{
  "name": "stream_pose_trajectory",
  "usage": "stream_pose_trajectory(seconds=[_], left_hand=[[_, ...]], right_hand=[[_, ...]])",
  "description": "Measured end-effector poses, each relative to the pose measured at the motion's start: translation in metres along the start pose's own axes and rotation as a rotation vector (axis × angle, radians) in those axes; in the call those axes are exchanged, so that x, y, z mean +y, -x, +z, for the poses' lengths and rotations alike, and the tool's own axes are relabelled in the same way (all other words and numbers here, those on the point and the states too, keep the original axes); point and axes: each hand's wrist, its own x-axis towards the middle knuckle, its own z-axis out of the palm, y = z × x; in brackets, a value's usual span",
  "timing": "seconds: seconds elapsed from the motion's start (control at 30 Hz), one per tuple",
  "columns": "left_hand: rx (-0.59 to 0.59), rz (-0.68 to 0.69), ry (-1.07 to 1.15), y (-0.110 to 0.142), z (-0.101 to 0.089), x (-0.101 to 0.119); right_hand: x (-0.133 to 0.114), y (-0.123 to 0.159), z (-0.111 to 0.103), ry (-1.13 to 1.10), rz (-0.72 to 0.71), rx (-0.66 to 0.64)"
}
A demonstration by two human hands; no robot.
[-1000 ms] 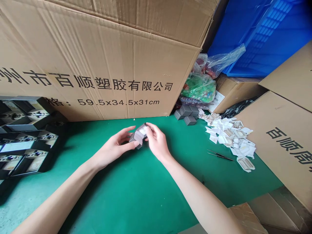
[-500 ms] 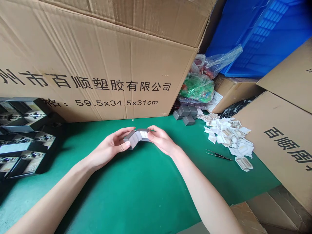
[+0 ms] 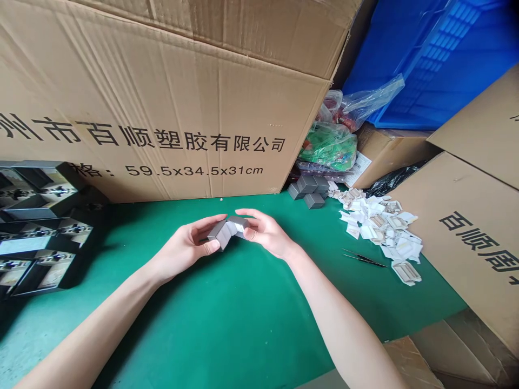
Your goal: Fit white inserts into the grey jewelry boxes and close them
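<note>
Between my hands is a small grey hinged box (image 3: pixel 222 235), its lid tilted up and a pale lining showing inside. My left hand (image 3: pixel 187 243) grips the box's left part, thumb in front and fingers behind. My right hand (image 3: pixel 265 232) holds the right part, with the thumb at the inner edge and fingers along the back. The box is held over the green table (image 3: pixel 227 319). What lies deep inside the box is too small to make out.
Grey closed boxes (image 3: pixel 307 185) sit at the back, beside a pile of white scraps (image 3: pixel 379 219) and black tweezers (image 3: pixel 365 258). Dark open boxes (image 3: pixel 40 232) are stacked at left. A large carton (image 3: pixel 174 92) walls the back; another carton (image 3: pixel 466 216) stands right, near a blue crate (image 3: pixel 430 65).
The box has turned from slanting to lying more across, with its open inside facing me. My right hand first moved right along it, then its fingers shifted inward over the right part.
</note>
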Motion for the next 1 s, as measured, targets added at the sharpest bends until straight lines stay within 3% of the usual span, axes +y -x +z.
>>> stream_pose_trajectory(seconds=[0.33, 0.63, 1.0], left_hand=[[0.066, 0.019, -0.098, 0.0, 0.007, 0.004], [0.057, 0.043, -0.127, -0.001, 0.004, -0.003], [0.054, 0.048, -0.167, -0.001, 0.011, -0.002]], right_hand=[[0.001, -0.001, 0.006, 0.044, -0.019, 0.043], [0.0, -0.001, 0.01, 0.081, -0.029, 0.071], [0.002, -0.002, 0.02, 0.3, -0.08, 0.088]])
